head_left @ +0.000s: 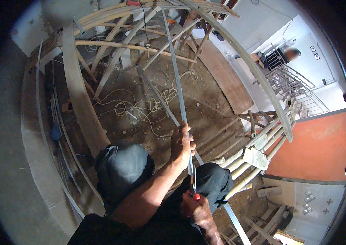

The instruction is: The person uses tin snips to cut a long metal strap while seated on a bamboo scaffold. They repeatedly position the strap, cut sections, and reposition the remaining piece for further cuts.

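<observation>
My left hand (183, 142) is closed around a long, thin metal strip (176, 73), which slants from my lap up to the bamboo frame at the far side. My right hand (198, 209) grips a pair of red-handled snips (196, 197), whose blades point up at the strip's near end. Whether the blades touch or bite the metal I cannot tell. A second metal strip (235, 222) passes beneath at an angle, partly hidden by my leg. Both hands are over my knees in dark trousers.
Below, tangled pale cord (152, 107) lies on the dirt-brown floor. A wide wooden plank (79, 87) runs along the left, and bamboo poles (238, 160) lie at the right. A person (277, 56) is near a metal railing (293, 83), by an orange wall (319, 147).
</observation>
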A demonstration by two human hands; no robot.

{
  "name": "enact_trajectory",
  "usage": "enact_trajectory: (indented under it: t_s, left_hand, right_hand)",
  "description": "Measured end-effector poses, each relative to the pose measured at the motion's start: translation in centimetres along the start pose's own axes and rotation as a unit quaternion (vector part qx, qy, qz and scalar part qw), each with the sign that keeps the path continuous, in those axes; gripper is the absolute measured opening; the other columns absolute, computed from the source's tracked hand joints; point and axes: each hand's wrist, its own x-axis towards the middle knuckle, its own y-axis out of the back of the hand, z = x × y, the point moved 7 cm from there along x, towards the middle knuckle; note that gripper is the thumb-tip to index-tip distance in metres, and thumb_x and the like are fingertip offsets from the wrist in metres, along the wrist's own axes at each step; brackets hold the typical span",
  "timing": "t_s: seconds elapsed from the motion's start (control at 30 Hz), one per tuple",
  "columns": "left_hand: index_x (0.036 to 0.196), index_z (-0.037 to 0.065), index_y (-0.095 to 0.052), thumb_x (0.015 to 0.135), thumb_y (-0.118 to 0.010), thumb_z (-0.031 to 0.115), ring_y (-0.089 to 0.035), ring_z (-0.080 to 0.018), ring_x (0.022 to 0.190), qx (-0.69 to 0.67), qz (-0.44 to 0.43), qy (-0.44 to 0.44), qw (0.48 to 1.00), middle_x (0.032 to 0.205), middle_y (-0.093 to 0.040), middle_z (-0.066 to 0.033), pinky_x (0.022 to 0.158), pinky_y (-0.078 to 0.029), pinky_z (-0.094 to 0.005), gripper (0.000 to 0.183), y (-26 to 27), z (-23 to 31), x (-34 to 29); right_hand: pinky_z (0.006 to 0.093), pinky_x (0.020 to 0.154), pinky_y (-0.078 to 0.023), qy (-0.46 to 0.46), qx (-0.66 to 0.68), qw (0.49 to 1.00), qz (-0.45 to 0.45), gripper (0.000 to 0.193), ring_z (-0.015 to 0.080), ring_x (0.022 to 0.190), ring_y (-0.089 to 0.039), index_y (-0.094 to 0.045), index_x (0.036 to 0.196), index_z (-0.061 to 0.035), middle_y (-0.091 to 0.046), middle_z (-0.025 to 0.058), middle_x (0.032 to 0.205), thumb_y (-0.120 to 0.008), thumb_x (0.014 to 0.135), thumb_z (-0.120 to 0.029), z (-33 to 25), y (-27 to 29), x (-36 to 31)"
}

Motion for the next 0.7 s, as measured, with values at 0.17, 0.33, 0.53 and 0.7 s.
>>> enact_trajectory:
  t_s: [0.17,0.33,0.53,0.7]
  left_hand:
    - [0.112,0.012,-0.049,0.102,-0.055,0.058,-0.042,-0.0088,0.049,0.003,0.003,0.008,1.0,0.077,-0.048,0.0004,0.041,-0.032,-0.026,0.048,0.0,-0.1,0.1]
    - [0.111,0.012,-0.049,0.102,-0.056,0.057,-0.042,-0.0088,0.048,-0.008,0.005,0.016,1.0,0.075,-0.047,0.0011,0.04,-0.032,-0.0263,0.046,0.0,-0.1,0.0]
    - [0.109,0.016,-0.049,0.102,-0.055,0.056,-0.041,-0.0083,0.047,-0.005,0.001,0.018,1.0,0.073,-0.047,0.0026,0.04,-0.031,-0.026,0.041,-0.1,-0.2,-0.1]
    - [0.106,0.017,-0.049,0.103,-0.055,0.056,-0.039,-0.0076,0.045,-0.004,0.008,0.018,1.0,0.071,-0.046,0.0036,0.039,-0.029,-0.0254,0.04,-0.1,-0.2,-0.1]
  right_hand:
    - [0.0302,0.054,-0.038,0.007,0.048,0.998,-0.037,0.034,0.0111,0.058,-0.052,-0.062,0.084,-0.0081,-0.059,0.0,0.068,-0.065,0.101,-0.038,-0.4,-0.5,-0.2]
    - [0.0301,0.053,-0.038,-0.004,0.052,0.998,-0.038,0.035,0.0116,0.057,-0.052,-0.062,0.084,-0.0081,-0.059,-0.0002,0.067,-0.065,0.101,-0.039,-0.7,-0.6,-0.4]
    - [0.0305,0.05,-0.039,-0.023,0.074,0.997,-0.014,0.034,0.0126,0.054,-0.054,-0.062,0.084,-0.0077,-0.059,0.0006,0.066,-0.066,0.1,-0.038,-0.8,-0.8,-0.9]
    - [0.0314,0.048,-0.04,-0.041,0.054,0.998,-0.012,0.034,0.0139,0.05,-0.053,-0.061,0.081,-0.0081,-0.057,0.0011,0.062,-0.068,0.099,-0.036,-0.8,-0.9,-1.2]
